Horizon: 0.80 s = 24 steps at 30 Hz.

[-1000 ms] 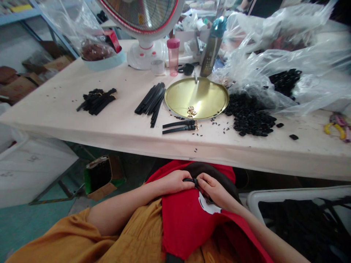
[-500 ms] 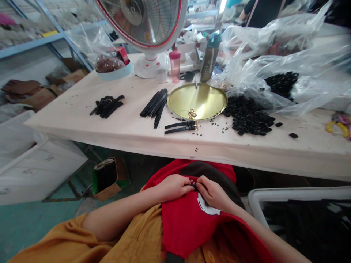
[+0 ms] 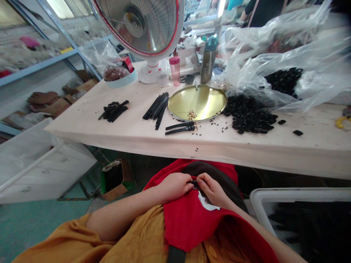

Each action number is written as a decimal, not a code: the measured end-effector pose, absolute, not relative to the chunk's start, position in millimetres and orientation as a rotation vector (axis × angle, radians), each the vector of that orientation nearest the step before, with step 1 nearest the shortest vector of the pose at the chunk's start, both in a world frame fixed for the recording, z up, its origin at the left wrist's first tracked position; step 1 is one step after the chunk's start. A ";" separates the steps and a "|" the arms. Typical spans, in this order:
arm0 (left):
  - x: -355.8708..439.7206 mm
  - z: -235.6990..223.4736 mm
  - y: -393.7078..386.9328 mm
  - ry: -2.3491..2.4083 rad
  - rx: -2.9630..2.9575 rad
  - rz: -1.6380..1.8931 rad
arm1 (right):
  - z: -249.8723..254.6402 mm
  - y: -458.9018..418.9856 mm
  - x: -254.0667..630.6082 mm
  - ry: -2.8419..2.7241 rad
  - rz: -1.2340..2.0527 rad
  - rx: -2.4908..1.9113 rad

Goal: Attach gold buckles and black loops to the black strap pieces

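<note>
Above my lap, my left hand [image 3: 175,186] and my right hand [image 3: 213,189] meet, fingertips pinched on a short black strap [image 3: 194,183]. Most of that strap is hidden by the fingers. Beneath the hands lies a red apron [image 3: 183,223] with a white patch. On the table before me, two black straps with gold buckles [image 3: 179,128] lie side by side. Just behind them is a round gold tray [image 3: 200,98] with a few gold buckles [image 3: 192,114] at its near edge. Tiny black pieces are scattered around it.
Bundles of black strips [image 3: 157,109] and finished-looking straps [image 3: 113,110] lie to the left. A heap of black loops [image 3: 251,117] spills from a clear plastic bag [image 3: 315,80] at right. Behind stand a fan [image 3: 139,29], a pink bottle [image 3: 174,71] and a dark bottle [image 3: 207,64]. A white bin [image 3: 255,199] is below right.
The camera view has shifted slightly to the left. Both hands stay together over the lap, with small finger movements, and the black strap between them shows a little more.
</note>
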<state>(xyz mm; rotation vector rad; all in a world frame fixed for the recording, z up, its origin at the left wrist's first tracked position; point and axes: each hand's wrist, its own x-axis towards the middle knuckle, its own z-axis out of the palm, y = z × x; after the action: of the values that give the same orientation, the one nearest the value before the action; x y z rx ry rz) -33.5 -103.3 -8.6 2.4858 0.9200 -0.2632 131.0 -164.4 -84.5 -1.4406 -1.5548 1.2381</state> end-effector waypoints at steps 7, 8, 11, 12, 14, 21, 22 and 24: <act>-28.2 -9.1 -110.2 0.923 2.948 -0.259 | -65.5 -159.3 135.7 -1.363 1.567 -1.413; -27.5 -9.8 -111.8 0.899 2.969 -0.251 | -62.1 -158.7 135.5 -1.380 1.553 -1.419; -27.2 -12.7 -117.0 0.881 2.975 -0.229 | -56.9 -158.2 133.7 -1.439 1.481 -1.448; -27.8 -13.9 -118.7 0.886 2.971 -0.222 | -57.0 -158.5 133.0 -1.449 1.480 -1.462; -29.3 -16.5 -121.4 0.886 2.971 -0.211 | -59.5 -159.4 131.7 -1.465 1.509 -1.481; -30.2 -20.7 -122.5 0.791 2.989 -0.230 | -77.4 -162.0 129.4 -1.562 1.481 -1.455; -29.8 -21.2 -121.6 0.770 2.991 -0.234 | -79.9 -162.1 128.8 -1.563 1.475 -1.465; -29.4 -22.2 -119.1 0.737 2.988 -0.243 | -83.6 -162.3 127.7 -1.550 1.469 -1.490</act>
<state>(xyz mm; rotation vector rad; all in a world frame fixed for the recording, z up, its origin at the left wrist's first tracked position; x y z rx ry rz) -29.4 -119.1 -22.2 2.9882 0.7367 -0.2429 127.7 -162.3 -83.6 -1.4902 -1.5497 1.4692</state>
